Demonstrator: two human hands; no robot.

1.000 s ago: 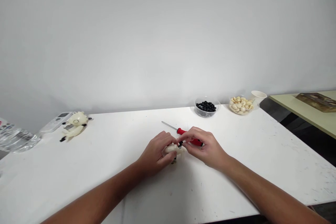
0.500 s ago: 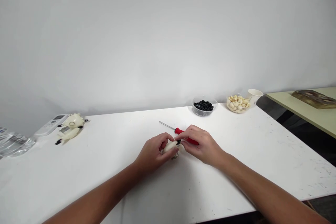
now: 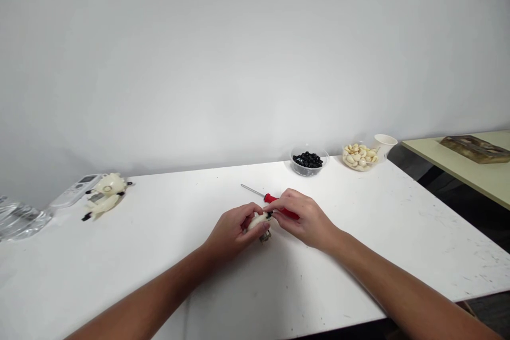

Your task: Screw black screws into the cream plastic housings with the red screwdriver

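Observation:
Near the middle of the white table, my left hand point(image 3: 235, 228) is closed around a cream plastic part point(image 3: 258, 220), partly hidden by the fingers. A greyish metal-looking bit point(image 3: 264, 236) shows below my thumb. My right hand point(image 3: 303, 219) pinches a small black piece point(image 3: 269, 214) at the part's right end, thumb and forefinger together. Behind the right fingers lies a screwdriver point(image 3: 269, 198) with a red handle and metal shaft, its shaft pointing to the far left; my right hand covers some of the handle.
At the left are a white remote control point(image 3: 74, 191), cream plastic pieces with black tips point(image 3: 109, 185) and a clear plastic bottle point(image 3: 24, 219). Toward the back right stand a bowl of black pieces point(image 3: 307, 160), a bowl of cream pieces point(image 3: 359, 157) and a white cup point(image 3: 385, 142).
The view has shifted very slightly. Both hands stay at the cream part, which has tilted a little, and the metal-looking bit beneath it shows at a different angle.

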